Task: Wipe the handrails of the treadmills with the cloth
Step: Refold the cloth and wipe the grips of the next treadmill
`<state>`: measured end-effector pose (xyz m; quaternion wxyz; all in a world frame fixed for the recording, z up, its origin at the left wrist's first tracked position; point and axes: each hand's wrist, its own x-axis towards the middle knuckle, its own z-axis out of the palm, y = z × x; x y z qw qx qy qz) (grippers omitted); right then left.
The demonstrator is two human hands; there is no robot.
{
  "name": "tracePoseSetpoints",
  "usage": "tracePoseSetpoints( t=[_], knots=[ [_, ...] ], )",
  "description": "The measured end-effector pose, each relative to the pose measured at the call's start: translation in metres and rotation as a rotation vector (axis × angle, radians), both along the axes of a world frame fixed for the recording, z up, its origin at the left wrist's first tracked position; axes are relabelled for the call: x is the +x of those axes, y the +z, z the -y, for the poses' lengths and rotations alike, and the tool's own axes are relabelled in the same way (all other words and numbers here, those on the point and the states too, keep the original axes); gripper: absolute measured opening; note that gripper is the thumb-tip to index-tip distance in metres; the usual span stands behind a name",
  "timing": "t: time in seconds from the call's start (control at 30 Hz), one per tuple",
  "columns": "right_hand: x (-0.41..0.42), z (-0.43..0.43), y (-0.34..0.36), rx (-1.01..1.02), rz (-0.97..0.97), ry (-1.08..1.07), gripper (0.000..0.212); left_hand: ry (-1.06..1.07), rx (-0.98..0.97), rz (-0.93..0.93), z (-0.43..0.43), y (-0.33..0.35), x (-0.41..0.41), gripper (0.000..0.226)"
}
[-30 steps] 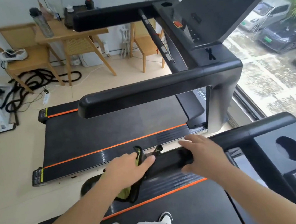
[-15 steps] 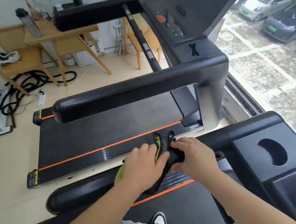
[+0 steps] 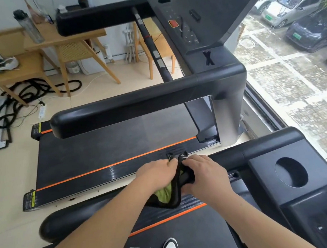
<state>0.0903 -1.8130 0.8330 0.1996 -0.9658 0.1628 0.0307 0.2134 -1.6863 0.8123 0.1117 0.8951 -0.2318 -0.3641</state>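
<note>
Risk: both hands, left hand point(image 3: 157, 174) and right hand point(image 3: 201, 172), pinch cloth point(image 3: 172, 191) bunched between them on handrail point(image 3: 229, 157); loose tail below may slip off.

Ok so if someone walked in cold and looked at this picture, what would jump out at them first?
Probably the two bare hands low in the middle, the left hand and right hand both gripping a black and lime-green cloth on the near treadmill's black padded handrail. Just beyond runs the next treadmill's thick black handrail, and through the window at right are parked cars.
</note>
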Motion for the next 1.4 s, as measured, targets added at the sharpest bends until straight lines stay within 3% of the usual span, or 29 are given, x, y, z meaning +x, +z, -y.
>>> tracePoseSetpoints(
  t=[0.1, 0.17, 0.27, 0.4, 0.47, 0.57, 0.67, 0.77, 0.87, 1.0, 1.13, 1.2, 1.33, 1.4],
  knots=[
    [0.000, 0.000, -0.001, -0.025, -0.009, 0.016, 0.059, -0.092, -0.108, 0.461, -0.045, 0.000, -0.032, 0.050],
    [0.000, 0.000, 0.000, -0.035, -0.014, 0.030, 0.056, -0.154, -0.148, 0.617, -0.065, -0.002, -0.046, 0.047],
    [0.002, -0.002, 0.004, -0.051, -0.054, 0.031, 0.058, -0.142, -0.061, 0.531, -0.056, 0.004, -0.039, 0.051],
    [0.002, -0.007, 0.010, -0.062, -0.102, 0.018, 0.074, 0.008, -0.041, 0.074, -0.021, 0.007, -0.003, 0.069],
    [-0.001, -0.010, 0.012, -0.060, -0.110, 0.002, 0.076, 0.025, -0.041, -0.003, -0.018, 0.005, 0.003, 0.073],
    [0.001, -0.019, 0.019, -0.106, -0.163, 0.014, 0.073, -0.009, -0.098, 0.109, -0.041, 0.004, -0.010, 0.064],
    [0.012, -0.042, 0.032, -0.151, -0.199, 0.079, 0.077, -0.070, -0.153, 0.384, -0.096, 0.004, -0.022, 0.049],
    [0.030, -0.087, 0.041, -0.032, -0.146, 0.138, 0.077, -0.133, -0.129, 0.572, -0.174, -0.002, -0.021, 0.049],
    [0.045, -0.142, 0.035, 0.043, -0.088, 0.180, 0.068, -0.045, -0.067, 0.599, -0.256, -0.007, -0.005, 0.054],
    [0.054, -0.195, 0.021, 0.022, -0.082, 0.227, 0.060, -0.065, -0.047, 0.464, -0.321, -0.012, 0.021, 0.086],
    [0.051, -0.213, 0.017, -0.064, -0.138, 0.220, 0.072, 0.039, -0.136, 0.379, -0.308, -0.018, 0.027, 0.062],
    [0.049, -0.219, 0.014, -0.103, -0.158, 0.197, 0.070, 0.090, -0.139, 0.201, -0.292, -0.021, 0.044, 0.053],
    [0.046, -0.232, 0.006, -0.153, -0.064, 0.125, 0.062, 0.154, -0.083, -0.233, -0.270, -0.031, 0.086, 0.057],
    [0.045, -0.239, 0.006, -0.149, -0.031, 0.098, 0.061, 0.143, -0.093, -0.175, -0.273, -0.031, 0.078, 0.058]
  ],
)
